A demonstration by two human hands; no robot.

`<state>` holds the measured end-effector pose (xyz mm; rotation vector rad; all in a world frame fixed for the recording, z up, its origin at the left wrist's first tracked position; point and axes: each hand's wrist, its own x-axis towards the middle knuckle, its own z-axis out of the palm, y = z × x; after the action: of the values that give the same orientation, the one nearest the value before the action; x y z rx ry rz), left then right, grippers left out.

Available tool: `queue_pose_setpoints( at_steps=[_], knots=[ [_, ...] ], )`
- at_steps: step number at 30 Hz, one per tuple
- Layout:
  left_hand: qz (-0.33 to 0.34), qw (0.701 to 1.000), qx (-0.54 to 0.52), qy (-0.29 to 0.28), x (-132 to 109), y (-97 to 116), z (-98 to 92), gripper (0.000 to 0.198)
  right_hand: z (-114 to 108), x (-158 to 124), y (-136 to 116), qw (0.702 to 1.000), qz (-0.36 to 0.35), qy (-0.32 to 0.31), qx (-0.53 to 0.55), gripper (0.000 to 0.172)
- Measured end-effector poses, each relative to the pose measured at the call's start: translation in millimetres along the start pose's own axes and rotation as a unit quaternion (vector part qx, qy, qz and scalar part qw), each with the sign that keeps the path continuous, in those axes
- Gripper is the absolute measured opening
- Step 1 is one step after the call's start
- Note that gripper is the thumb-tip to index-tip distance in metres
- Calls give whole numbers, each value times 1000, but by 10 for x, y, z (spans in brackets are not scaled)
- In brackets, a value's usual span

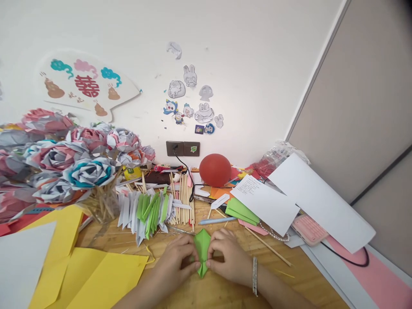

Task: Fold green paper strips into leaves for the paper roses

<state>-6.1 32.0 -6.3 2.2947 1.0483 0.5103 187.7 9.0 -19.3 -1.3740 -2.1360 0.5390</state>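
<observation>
A small folded piece of green paper (pixel 202 243) stands between my two hands, its creased lower end pointing toward me. My left hand (pixel 180 256) pinches its left edge with thumb and fingers. From the other side my right hand (pixel 229 256), with a beaded bracelet (pixel 255 276) on the wrist, pinches the right edge. Just beyond the hands lies a row of folded green and white paper strips (pixel 149 214). Beside them are several thin wooden sticks (pixel 186 199) and a light blue pen (pixel 216 221).
Paper flowers (pixel 86 171) fill the left side. Yellow sheets (pixel 107 274) lie at front left. At the back is a red balloon (pixel 215 170) near a wall socket (pixel 183 148) with a black cable. On the right are a handwritten sheet (pixel 262 201), green paper (pixel 241 210) and a pink phone case (pixel 309 229).
</observation>
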Motion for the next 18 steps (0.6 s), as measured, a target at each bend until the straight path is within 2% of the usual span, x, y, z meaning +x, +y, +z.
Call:
queue_pose_setpoints(
  at_steps=[9, 15, 18],
  knots=[
    [-28, 999, 25, -8, 34, 69, 17, 10, 12, 15, -22, 1000, 13, -8, 0, 14],
    [18, 996, -31, -76, 0, 70, -100, 9, 6, 13, -29, 1000, 13, -17, 7, 13],
    [2, 999, -7, -53, 8, 64, -65, 8, 0, 6, -13, 1000, 12, -16, 9, 13]
  ],
)
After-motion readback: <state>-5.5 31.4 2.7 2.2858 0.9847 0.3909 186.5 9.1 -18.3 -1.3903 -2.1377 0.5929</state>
